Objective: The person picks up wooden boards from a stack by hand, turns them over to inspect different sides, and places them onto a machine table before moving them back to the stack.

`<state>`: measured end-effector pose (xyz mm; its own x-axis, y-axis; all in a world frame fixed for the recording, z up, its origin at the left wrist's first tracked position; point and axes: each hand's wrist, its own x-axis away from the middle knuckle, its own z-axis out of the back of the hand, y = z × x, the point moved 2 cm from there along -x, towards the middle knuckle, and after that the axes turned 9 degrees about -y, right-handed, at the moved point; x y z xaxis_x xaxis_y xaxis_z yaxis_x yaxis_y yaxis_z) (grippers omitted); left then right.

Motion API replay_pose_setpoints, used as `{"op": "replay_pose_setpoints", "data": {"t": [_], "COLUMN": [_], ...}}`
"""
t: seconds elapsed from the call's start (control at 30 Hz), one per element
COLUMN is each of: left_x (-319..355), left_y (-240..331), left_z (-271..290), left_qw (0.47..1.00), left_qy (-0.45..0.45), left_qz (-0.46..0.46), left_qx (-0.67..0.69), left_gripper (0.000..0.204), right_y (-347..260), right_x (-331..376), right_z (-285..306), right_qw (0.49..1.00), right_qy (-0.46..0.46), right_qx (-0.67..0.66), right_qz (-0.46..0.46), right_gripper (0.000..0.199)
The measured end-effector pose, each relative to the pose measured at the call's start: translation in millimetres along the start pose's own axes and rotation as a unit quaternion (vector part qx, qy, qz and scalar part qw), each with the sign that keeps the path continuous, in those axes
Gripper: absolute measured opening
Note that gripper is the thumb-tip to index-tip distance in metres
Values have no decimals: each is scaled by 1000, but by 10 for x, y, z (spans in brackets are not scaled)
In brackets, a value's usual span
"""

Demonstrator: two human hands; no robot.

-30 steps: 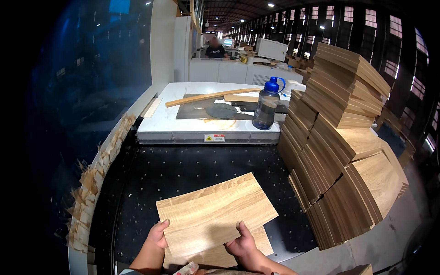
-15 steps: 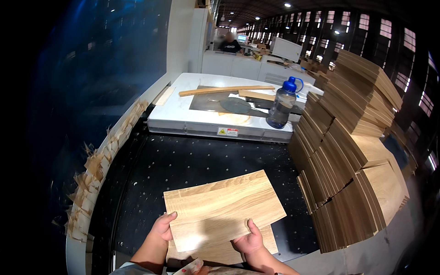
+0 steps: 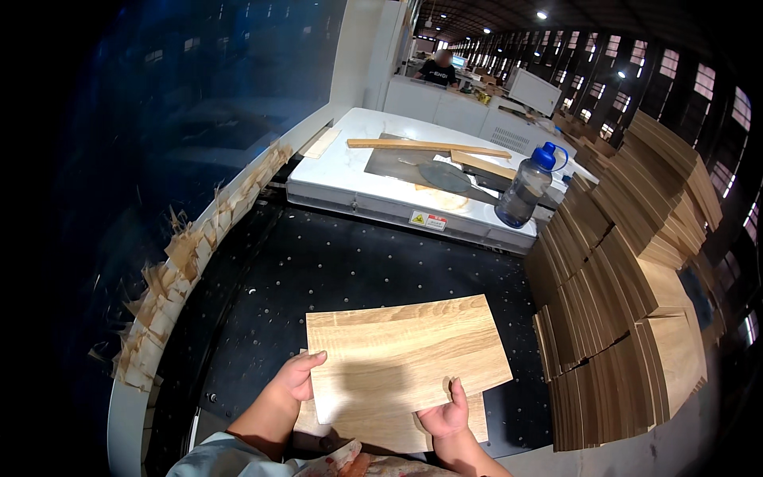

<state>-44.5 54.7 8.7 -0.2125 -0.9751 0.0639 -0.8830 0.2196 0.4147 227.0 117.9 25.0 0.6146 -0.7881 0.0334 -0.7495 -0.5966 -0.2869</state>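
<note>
A light wood-grain board is held up in front of me, tilted slightly, over the black table. My left hand grips its left edge, thumb on the face and fingers underneath. At the lower right edge my right hand holds it the same way, thumb on top. Below it, close to my body, lies a second wood-grain board, mostly covered by the upper one and my hands.
Tall stacks of cut boards stand on the right. Across the black dotted table, a white platform bears wood strips and a blue-lidded water bottle. Frayed tape lines the left edge. A person sits far back.
The view has turned a little, so the surroundings sit further right and tilted. The board stays in both hands and now lies more level in the picture.
</note>
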Motion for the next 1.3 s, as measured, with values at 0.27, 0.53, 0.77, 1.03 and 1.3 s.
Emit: {"op": "replay_pose_setpoints", "data": {"t": [0.27, 0.53, 0.77, 1.03, 1.3], "left_x": [-9, -2, -25, -20, -18], "left_y": [-4, 10, 1, 8, 16], "left_z": [-4, -14, -40, -46, -100], "left_qw": [1000, 1000, 1000, 1000, 1000], "left_qy": [3, -3, 0, -5, -8], "left_qz": [-4, 3, -1, 3, 2], "left_qx": [-7, 0, 1, 4, -1], "left_gripper": [56, 53, 54, 53, 52], "right_y": [-9, -8, -11, -17, -17], "right_x": [2, -12, -12, -17, -15], "right_z": [28, -9, 19, 12, 22], "right_qw": [1000, 1000, 1000, 1000, 1000], "right_qy": [2, -15, -4, -5, 1], "right_qx": [-7, 9, -6, -8, -16], "right_qz": [8, -1, 4, -5, -7], "right_gripper": [58, 58, 60, 62, 62]}}
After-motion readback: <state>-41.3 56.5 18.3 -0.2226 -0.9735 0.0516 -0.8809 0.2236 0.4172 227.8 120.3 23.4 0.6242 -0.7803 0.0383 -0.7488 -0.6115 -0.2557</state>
